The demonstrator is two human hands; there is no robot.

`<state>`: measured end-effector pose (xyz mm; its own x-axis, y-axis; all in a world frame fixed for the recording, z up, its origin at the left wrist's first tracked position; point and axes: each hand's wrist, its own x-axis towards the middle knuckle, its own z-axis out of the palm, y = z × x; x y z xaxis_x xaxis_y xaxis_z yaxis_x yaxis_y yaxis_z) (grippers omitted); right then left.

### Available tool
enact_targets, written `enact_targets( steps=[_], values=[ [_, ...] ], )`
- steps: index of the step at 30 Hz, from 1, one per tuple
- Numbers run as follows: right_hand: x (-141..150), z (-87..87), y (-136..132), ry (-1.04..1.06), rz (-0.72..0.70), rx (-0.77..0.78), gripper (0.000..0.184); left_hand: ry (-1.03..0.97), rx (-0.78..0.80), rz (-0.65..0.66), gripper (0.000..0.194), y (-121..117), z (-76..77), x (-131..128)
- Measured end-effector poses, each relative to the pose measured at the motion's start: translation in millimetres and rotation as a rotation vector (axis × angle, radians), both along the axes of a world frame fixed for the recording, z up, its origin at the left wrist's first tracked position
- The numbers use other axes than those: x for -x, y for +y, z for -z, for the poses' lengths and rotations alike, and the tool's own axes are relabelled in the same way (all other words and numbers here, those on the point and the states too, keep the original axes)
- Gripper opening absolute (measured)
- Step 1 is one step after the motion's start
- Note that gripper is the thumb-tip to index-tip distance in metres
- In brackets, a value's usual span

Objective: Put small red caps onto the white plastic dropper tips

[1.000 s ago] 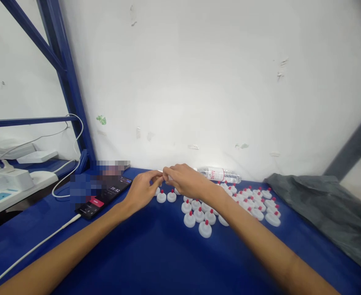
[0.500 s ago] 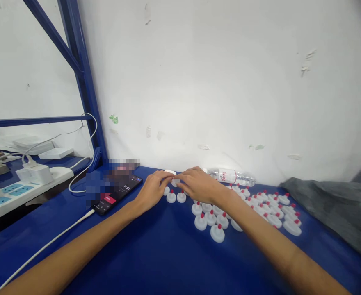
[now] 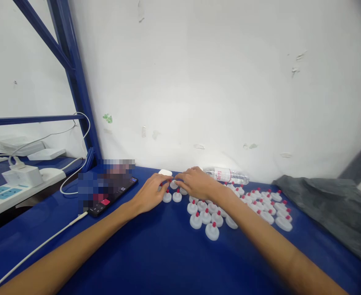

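Past the middle of the blue table, my left hand (image 3: 151,191) and my right hand (image 3: 195,183) meet fingertip to fingertip. Between their bent fingers is a small white round cap with a red tip (image 3: 173,184), partly covered by the fingers. Both hands appear to pinch it from either side. Just in front stand two more such caps, a left one (image 3: 167,197) and a right one (image 3: 177,196). A larger group of the same caps (image 3: 212,232) spreads beneath and beyond my right forearm, red tips upward.
Behind the hands, by the wall, lie a white case (image 3: 165,173) and a clear bottle (image 3: 229,175) on its side. A phone (image 3: 113,196) with a white cable sits left. Dark grey cloth (image 3: 322,205) covers the right side. A power strip (image 3: 23,186) is far left.
The whole view has shifted slightly, so things sit a little farther left. Both hands stay together at the small cap, which looks more upright now.
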<state>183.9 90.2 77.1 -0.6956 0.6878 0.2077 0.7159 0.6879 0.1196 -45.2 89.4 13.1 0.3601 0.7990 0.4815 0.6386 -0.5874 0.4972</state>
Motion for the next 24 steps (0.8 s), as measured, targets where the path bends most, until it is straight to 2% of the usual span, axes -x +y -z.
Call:
enact_targets(
  steps=[5,11,13,19,24],
  values=[
    [-9.9,-5.0,7.4,0.041,0.052,-0.057,0.027,-0.003,0.008,-0.005,0.039,0.9,0.5,1.2],
    [-21.0,-12.6,12.7,0.183,0.132,-0.211,0.033,-0.005,0.018,-0.025,0.038,-1.7,-1.7,1.3],
    [-26.5,-14.8,14.1,0.283,0.113,-0.329,0.029,-0.01,0.017,-0.033,0.04,-1.5,-1.5,2.1],
    [-52.6,-26.4,17.3,0.53,-0.059,-0.828,0.021,-0.025,0.021,-0.08,0.043,3.7,4.1,5.6],
    [-85.0,-46.3,15.9,0.628,-0.085,-1.052,0.015,-0.027,0.018,-0.102,0.048,3.5,5.6,5.9]
  ],
)
